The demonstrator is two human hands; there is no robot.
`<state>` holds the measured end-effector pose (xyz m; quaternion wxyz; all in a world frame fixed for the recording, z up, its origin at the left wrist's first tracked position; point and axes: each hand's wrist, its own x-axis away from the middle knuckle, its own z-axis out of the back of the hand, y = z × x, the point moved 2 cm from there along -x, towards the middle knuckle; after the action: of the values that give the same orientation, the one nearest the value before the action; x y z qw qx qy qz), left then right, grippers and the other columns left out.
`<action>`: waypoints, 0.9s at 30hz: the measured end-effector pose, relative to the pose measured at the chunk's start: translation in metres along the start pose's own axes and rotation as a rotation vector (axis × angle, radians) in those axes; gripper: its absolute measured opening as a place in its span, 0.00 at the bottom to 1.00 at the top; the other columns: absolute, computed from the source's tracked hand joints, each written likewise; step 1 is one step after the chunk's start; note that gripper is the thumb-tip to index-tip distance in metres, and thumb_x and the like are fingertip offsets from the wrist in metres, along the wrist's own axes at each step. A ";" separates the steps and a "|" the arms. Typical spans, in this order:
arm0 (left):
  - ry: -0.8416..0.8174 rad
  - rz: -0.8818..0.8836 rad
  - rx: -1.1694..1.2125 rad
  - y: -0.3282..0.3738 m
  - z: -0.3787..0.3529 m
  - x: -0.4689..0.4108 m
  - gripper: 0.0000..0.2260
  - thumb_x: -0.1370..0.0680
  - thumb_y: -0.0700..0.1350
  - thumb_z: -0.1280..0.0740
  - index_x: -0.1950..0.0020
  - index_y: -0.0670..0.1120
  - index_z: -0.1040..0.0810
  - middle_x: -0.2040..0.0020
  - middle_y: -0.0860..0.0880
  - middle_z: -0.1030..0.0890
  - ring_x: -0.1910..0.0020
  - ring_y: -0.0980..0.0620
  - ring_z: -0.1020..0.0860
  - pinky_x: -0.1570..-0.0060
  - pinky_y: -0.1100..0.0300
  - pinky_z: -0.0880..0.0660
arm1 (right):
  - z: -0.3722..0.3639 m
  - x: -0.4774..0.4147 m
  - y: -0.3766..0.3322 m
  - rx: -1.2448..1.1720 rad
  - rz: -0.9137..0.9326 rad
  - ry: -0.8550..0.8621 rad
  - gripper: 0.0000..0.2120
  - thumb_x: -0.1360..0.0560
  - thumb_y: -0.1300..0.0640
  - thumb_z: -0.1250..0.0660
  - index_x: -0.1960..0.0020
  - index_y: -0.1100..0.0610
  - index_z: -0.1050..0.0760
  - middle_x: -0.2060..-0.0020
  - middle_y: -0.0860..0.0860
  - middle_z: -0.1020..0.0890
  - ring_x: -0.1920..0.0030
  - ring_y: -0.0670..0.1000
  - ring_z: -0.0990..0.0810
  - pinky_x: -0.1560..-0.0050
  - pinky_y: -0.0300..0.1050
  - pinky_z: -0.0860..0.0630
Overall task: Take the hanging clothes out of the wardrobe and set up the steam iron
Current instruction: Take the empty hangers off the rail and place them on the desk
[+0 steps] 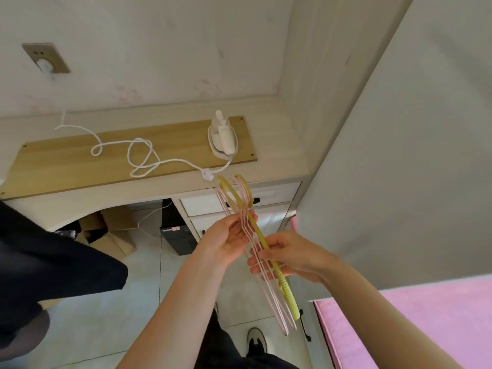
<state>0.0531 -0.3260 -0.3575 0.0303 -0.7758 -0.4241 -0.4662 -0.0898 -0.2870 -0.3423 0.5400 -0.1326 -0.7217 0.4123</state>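
A bundle of empty hangers [286,291], several thin pink ones and a thick yellow one, hangs edge-on between my hands in front of the desk. My left hand [229,237] holds the bundle near the necks, fingers curled round the pink wires. My right hand [286,255] grips the bundle lower down, thumb over the yellow hanger. A white steam iron [222,135] stands upright on a wooden board [66,166] on the desk. Its white cord [138,155] loops across the board up to a wall socket [46,58].
Dark clothing [48,259] drapes at the left. A white wardrobe door [404,161] stands open at the right above a pink surface [415,323]. Desk drawers [239,202], cardboard boxes [111,230] and a black computer tower [177,237] sit below the desk. My shoe [257,340] is on the floor.
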 end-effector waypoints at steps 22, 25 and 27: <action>-0.325 0.190 -0.463 0.112 -0.115 -0.097 0.06 0.21 0.35 0.39 0.51 0.36 0.23 0.53 0.38 0.20 0.50 0.44 0.23 0.42 0.53 0.26 | 0.064 -0.066 -0.094 -0.149 0.088 0.397 0.09 0.26 0.62 0.30 0.49 0.66 0.19 0.55 0.60 0.15 0.53 0.53 0.16 0.52 0.42 0.20; -0.315 0.142 -0.564 0.126 -0.126 -0.106 0.05 0.21 0.36 0.38 0.51 0.37 0.22 0.53 0.39 0.20 0.51 0.45 0.22 0.45 0.55 0.24 | 0.073 -0.072 -0.109 -0.121 0.097 0.424 0.09 0.26 0.63 0.30 0.48 0.67 0.19 0.56 0.59 0.15 0.54 0.52 0.15 0.54 0.41 0.20; -0.292 0.101 -0.651 0.137 -0.134 -0.115 0.05 0.21 0.36 0.36 0.53 0.38 0.21 0.55 0.40 0.19 0.53 0.46 0.21 0.48 0.57 0.23 | 0.081 -0.077 -0.117 -0.111 0.099 0.438 0.09 0.25 0.64 0.31 0.48 0.67 0.19 0.57 0.58 0.14 0.56 0.50 0.15 0.54 0.40 0.19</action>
<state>0.0299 -0.5453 -0.3208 -0.2562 -0.8232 -0.2146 -0.4590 -0.1031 -0.4457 -0.3140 0.6547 -0.2838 -0.6013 0.3594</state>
